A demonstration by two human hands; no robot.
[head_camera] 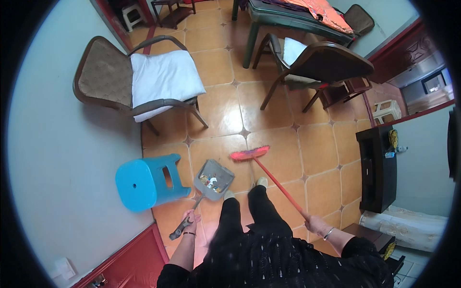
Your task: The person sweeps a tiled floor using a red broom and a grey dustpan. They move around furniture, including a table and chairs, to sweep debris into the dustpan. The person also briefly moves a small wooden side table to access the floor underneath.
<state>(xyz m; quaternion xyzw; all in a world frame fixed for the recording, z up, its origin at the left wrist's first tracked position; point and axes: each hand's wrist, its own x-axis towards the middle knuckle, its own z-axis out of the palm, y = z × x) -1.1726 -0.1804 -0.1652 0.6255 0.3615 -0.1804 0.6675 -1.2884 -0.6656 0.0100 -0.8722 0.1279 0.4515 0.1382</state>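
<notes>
My left hand grips the handle of a grey long-handled dustpan. Scraps of litter lie in the pan, whose mouth faces away from me at the floor, left of my feet. In my right hand is the upper end of a red broom handle. The pink-red bristle head of the broom rests on the tiles beyond my shoes, to the right of the dustpan and apart from it.
A blue plastic stool stands by the left wall. Behind it is an armchair with a white cushion. Another armchair sits by a green table at the far side. A black cabinet lines the right wall. Orange tiles cover the floor.
</notes>
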